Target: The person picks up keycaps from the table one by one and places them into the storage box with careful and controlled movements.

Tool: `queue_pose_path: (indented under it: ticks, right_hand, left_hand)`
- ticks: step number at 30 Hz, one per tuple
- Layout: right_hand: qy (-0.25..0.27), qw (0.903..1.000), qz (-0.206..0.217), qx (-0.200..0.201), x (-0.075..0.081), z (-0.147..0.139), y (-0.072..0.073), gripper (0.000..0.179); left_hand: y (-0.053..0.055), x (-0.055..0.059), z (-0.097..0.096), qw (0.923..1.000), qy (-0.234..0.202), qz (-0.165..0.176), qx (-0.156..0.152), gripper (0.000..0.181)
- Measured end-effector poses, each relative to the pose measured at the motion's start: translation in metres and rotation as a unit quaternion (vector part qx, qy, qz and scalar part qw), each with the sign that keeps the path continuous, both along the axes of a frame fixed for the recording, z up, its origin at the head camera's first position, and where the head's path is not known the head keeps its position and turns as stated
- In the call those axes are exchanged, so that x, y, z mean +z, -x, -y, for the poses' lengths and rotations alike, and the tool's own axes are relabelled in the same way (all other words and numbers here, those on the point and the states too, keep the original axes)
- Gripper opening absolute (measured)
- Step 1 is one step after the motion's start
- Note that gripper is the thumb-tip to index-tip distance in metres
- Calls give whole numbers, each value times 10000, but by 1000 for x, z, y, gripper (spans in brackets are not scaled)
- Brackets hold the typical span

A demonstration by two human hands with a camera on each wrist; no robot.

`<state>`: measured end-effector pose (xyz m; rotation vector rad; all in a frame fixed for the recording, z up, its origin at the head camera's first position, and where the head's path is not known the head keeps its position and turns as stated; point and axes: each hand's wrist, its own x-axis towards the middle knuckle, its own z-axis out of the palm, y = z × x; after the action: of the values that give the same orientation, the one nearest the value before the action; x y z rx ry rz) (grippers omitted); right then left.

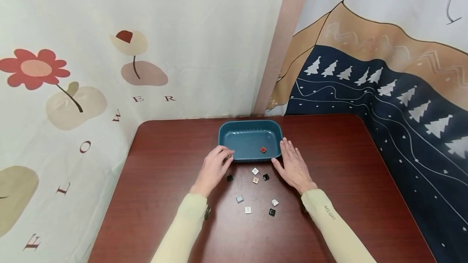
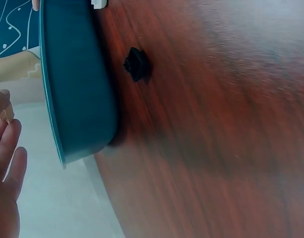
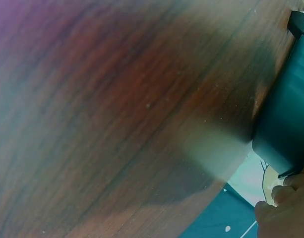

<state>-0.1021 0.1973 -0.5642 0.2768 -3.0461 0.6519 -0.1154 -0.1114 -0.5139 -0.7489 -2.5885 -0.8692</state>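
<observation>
From my head view, I have the blue-green tray (image 1: pixel 241 143) near the far edge of the worktop (image 1: pixel 164 198), its long axis running left to right, roughly parallel to that edge, with its mouth facing up. A red cube-like piece (image 1: pixel 263 149) sits inside, toward the front right, turned a little off square to the walls.

My left hand (image 1: pixel 213 168) is at the tray's front left corner, thumb and fingers nearly meeting as they pinch a small pale piece (image 2: pixel 9 114). The fingers cover most of it, so I cannot tell which way its top points. My right hand (image 1: pixel 294 168) lies along the tray's right end, fingers extended and pointing toward the far edge, thumb spread off to the front right corner, with nothing in its grasp.

Between my forearms, eight small pieces are scattered in front of the tray. The nearer square white piece (image 1: pixel 248 210) sits almost square to the worktop, while the farther white piece (image 1: pixel 255 171) is turned cornerwise, close to a tan piece (image 1: pixel 255 180). A grey piece (image 1: pixel 239 199) is slightly rotated. One black piece (image 1: pixel 230 178) lies just beside my left hand.
</observation>
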Motion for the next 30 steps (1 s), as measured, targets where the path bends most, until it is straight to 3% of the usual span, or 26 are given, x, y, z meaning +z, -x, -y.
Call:
queue_pose_path:
  ticks: [14,24,30]
  right_hand:
    - [-101,9999,-57,13,-3,-2,2,81]
    - [-154,9999,-48,19,-1,-2,1,81]
    - [-151,9999,-35,50,-1,-2,1,81]
  left_hand:
    - [44,-5,-23,9968,445,666,2,19]
    - [57,-13,-32,9850,980,1363,399,19]
    - [62,-12,-43,9813,1185,1453,445,18]
